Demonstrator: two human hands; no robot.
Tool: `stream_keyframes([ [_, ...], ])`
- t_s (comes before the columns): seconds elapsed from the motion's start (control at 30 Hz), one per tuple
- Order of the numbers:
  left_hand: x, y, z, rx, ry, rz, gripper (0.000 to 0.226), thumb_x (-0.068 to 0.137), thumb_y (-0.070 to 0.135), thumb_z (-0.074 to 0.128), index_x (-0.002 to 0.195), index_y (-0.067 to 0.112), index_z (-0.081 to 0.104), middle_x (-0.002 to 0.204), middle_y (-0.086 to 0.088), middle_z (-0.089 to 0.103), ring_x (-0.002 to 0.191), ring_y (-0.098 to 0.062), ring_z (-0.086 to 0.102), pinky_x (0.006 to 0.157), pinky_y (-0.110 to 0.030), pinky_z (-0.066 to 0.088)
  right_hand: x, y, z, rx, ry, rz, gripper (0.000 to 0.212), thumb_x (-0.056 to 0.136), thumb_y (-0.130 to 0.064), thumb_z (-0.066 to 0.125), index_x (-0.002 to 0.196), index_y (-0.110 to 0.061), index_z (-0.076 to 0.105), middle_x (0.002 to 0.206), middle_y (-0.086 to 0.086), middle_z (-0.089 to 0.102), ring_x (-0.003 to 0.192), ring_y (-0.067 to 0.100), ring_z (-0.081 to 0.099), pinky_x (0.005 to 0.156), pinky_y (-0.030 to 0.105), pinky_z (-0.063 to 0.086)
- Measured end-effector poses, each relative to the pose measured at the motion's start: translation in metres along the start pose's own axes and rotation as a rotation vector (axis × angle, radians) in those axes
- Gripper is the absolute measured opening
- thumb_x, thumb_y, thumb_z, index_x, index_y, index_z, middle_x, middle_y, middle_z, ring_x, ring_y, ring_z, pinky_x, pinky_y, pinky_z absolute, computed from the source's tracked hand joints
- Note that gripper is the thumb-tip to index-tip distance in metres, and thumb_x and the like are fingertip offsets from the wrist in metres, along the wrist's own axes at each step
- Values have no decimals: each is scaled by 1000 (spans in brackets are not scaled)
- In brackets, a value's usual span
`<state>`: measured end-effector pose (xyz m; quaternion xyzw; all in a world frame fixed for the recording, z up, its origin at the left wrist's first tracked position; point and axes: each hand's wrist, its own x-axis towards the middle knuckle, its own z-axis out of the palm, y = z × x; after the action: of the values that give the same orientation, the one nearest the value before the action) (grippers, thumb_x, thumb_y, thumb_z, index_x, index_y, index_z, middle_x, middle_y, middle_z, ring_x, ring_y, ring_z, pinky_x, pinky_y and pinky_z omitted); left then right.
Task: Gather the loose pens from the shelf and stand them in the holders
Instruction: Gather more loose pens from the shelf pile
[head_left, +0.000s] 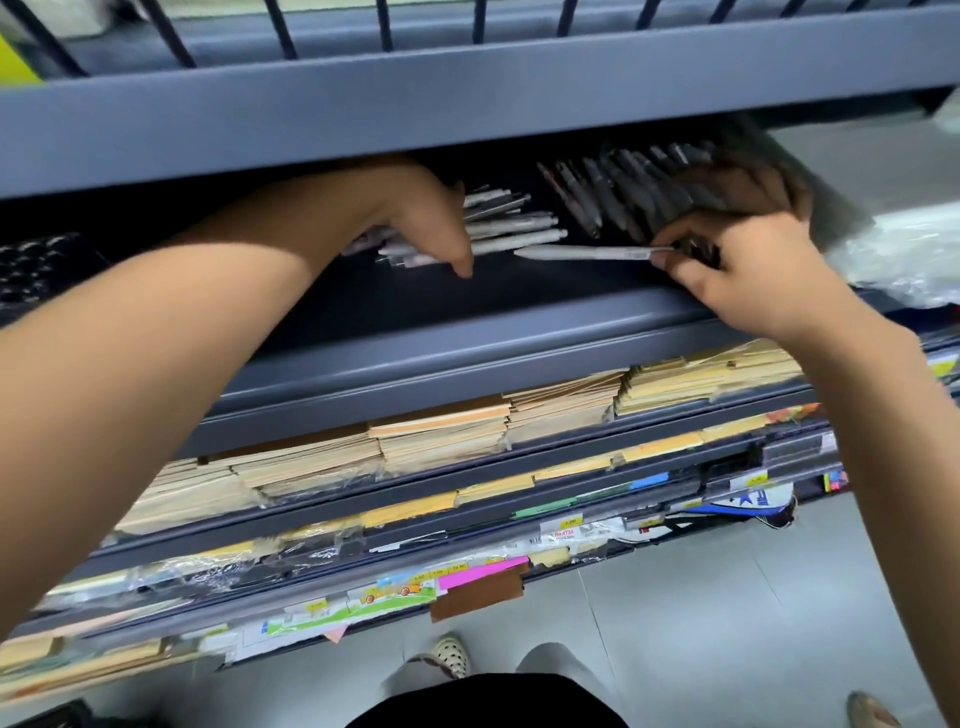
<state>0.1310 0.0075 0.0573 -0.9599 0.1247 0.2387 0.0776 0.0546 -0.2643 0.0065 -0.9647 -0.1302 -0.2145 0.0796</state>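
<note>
My left hand (421, 218) is closed around a bundle of grey-white pens (511, 226) whose tips point right, inside a dark grey shelf (467, 322). One more grey-white pen (587, 253) is pinched between the fingertips of my right hand (748, 275); it lies level with its tip toward the bundle. Behind my right hand a row of dark pens (623, 192) lies slanted on the shelf. A black mesh holder (36, 270) shows at the far left of the same shelf, partly hidden by my left arm.
The shelf above (467, 104) overhangs the pens and leaves a low gap. Lower shelves carry stacks of notebooks (441, 436) and coloured paper pads. Clear plastic packaging (904, 249) lies at the right. My feet stand on grey floor tiles (701, 623).
</note>
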Motion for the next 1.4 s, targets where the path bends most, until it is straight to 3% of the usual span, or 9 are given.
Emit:
stream_keyframes([
  [0.1, 0, -6, -1, -34, 26, -17, 104, 86, 58, 65, 157, 16, 2, 139, -31, 49, 107, -48, 63, 95, -52, 52, -4, -2, 3, 2, -9, 2, 13, 86, -27, 71, 97, -21, 74, 141, 2, 47, 142, 26, 22, 114, 45, 7],
  [0.17, -2, -6, -4, -71, 66, -3, 82, 83, 55, 70, 142, 7, 39, 111, -33, 64, 84, -41, 66, 79, -42, 57, -3, -3, 3, 13, -12, 1, 13, 86, -27, 71, 97, -20, 74, 140, 2, 47, 142, 25, 22, 114, 44, 8],
  [0.23, 1, -2, -10, -62, 44, -45, 63, 85, 46, 70, 99, -15, 64, 82, -35, 66, 66, -36, 59, 64, -33, 50, 1, -1, 1, 67, 1, -6, 11, 85, -27, 71, 94, -21, 73, 138, 2, 49, 141, 26, 25, 115, 43, 11],
  [0.33, 9, 4, -12, -35, -81, -163, 56, 88, 39, 64, 60, -10, 62, 74, -35, 62, 67, -36, 57, 67, -35, 47, 8, 6, -4, 236, 76, -14, 12, 83, -29, 66, 89, -21, 73, 129, 6, 57, 132, 27, 41, 111, 48, 30],
  [0.53, 0, 5, -4, -130, 122, -156, 15, 81, 9, 66, 74, -3, 60, 53, -13, 51, 47, -24, 44, 31, -13, 30, 11, -9, 2, 726, 300, 238, 12, 85, -31, 64, 82, -20, 68, 79, 1, 66, 74, -3, 57, 72, 18, 46],
  [0.83, -4, -3, 19, -300, 413, -197, 20, 78, 19, 62, 89, 8, 50, 81, -10, 51, 78, -29, 51, 68, -29, 37, 11, -46, 10, 1492, 353, 672, 19, 100, -33, 43, 89, -18, 47, 62, 11, 65, 40, 25, 60, 35, 22, 40],
  [1.03, -26, 1, 8, -302, 263, -261, 23, 74, 14, 56, 57, 0, 58, 33, -11, 45, 28, -20, 40, 42, -15, 30, 7, -55, 20, 1601, 252, 718, 16, 103, -26, 42, 94, -13, 45, 63, 7, 70, 42, 20, 61, 39, 23, 48],
  [1.23, -36, -4, 17, -464, 254, -226, 32, 70, 26, 57, 60, -1, 69, 41, -16, 54, 36, -24, 47, 48, -24, 42, 1, -52, 23, 1632, 137, 521, 24, 96, -2, 54, 116, 10, 49, 79, 6, 72, 62, 21, 67, 61, 27, 55],
  [1.4, -43, -11, 30, -732, 208, -192, 32, 69, 25, 59, 54, -1, 68, 47, -16, 62, 32, -22, 43, 38, -18, 34, -3, -48, 15, 1711, 53, 477, 21, 101, -19, 48, 85, -9, 56, 70, 9, 70, 45, 16, 53, 46, 25, 47],
])
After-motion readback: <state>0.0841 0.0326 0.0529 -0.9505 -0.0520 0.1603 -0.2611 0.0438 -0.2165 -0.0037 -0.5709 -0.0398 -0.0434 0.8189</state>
